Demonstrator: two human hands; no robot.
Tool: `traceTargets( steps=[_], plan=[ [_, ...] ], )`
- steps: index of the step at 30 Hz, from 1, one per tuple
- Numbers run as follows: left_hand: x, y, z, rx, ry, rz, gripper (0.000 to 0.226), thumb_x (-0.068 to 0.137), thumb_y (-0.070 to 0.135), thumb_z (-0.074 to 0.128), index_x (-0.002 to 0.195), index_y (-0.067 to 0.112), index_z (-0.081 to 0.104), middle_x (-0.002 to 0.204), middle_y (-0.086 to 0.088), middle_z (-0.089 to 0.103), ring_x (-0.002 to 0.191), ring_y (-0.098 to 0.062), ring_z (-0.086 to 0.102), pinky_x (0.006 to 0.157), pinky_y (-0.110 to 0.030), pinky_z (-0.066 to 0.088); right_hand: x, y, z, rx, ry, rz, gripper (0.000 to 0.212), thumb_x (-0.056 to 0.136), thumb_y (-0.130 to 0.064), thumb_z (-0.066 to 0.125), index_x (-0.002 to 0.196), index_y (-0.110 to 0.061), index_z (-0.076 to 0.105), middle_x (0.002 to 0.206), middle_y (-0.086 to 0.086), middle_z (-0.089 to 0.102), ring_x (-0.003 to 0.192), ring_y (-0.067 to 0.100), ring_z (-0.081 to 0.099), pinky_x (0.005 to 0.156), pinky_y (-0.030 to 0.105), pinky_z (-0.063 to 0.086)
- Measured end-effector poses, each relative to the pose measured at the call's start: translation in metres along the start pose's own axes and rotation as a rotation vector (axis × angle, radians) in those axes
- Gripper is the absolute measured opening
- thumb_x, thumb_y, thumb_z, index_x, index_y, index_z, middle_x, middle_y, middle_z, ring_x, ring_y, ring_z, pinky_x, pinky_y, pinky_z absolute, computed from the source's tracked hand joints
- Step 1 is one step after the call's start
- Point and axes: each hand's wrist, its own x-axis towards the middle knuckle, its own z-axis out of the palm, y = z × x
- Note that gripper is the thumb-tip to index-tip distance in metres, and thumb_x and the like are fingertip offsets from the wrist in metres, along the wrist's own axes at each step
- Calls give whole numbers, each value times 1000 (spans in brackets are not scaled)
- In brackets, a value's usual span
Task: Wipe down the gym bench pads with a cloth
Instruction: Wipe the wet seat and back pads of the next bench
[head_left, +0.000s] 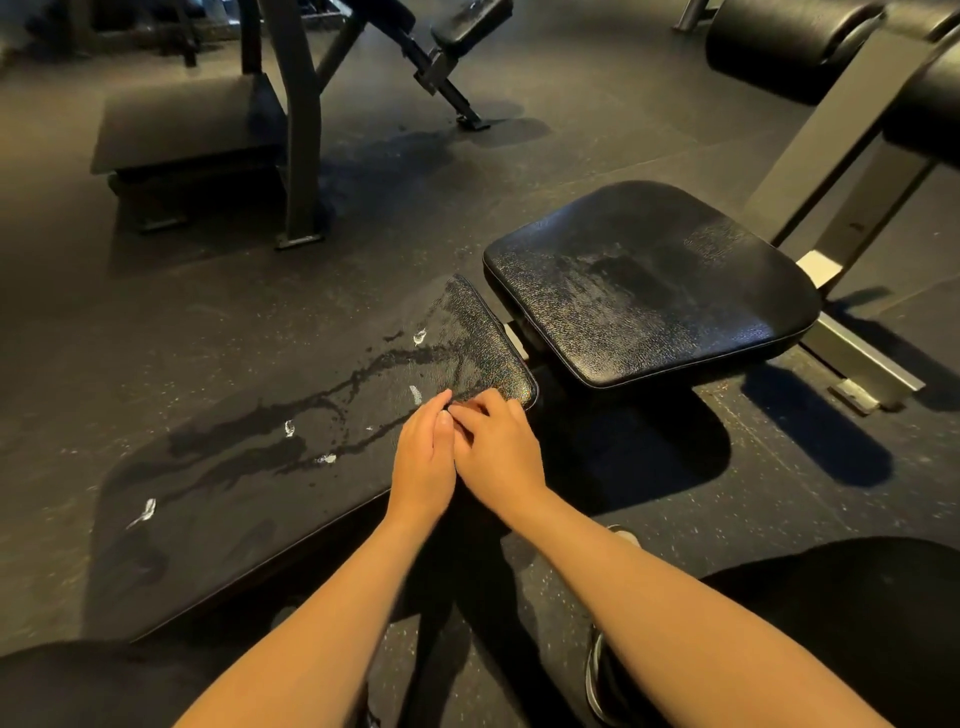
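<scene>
Dark speckled rubber floor (156, 312) lies all around in this dim gym. Before me the long pad (249, 499) of the bench is black and grainy, with wet streaks (332, 395) running along it and some small white spots of foam (148, 512). Its narrow end nearly meets the seat pad (649, 280), which is also black, dull and wet-looking in the middle, shiny at the edges. The seat pad sits on a grey metal frame (862, 358). Farther back stands another bench (187, 124) with a dark upright post.

My left hand (423, 467) lies across the near edge of the long pad, close to its narrow end, its fingers (434, 415) straight, together and flat on the pad. My right hand (498, 452) is just beside it, at the pad's corner, with bent fingers (478, 415) touching the left fingertips. I cannot tell if they hold anything.
</scene>
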Motion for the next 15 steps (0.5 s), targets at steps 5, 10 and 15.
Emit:
traceTargets(
  steps=[5, 10, 15],
  plan=[
    [5, 13, 1, -75, 48, 18, 39, 109, 28, 34, 146, 22, 48, 145, 5, 52, 131, -4, 45, 115, -32, 36, 17, 4, -24, 455, 134, 226, 34, 103, -36, 50, 132, -27, 64, 126, -7, 50, 106, 0, 50, 94, 17, 43],
    [10, 25, 17, 21, -28, 127, 45, 110, 31, 36, 154, 36, 34, 167, 10, 17, 150, 1, 13, 123, -31, 14, 26, 6, -36, 587, -48, 227, 42, 107, -39, 37, 144, -29, 53, 141, -9, 58, 131, 3, 50, 111, 25, 38],
    [15, 28, 34, 320, -17, 209, 53, 102, 33, 42, 154, 34, 32, 169, 5, 3, 156, -17, -3, 124, -47, -13, 42, 32, -37, 246, -11, 119, 42, 107, -37, 37, 142, -26, 55, 133, 1, 53, 120, 21, 41, 104, 29, 32]
  ],
)
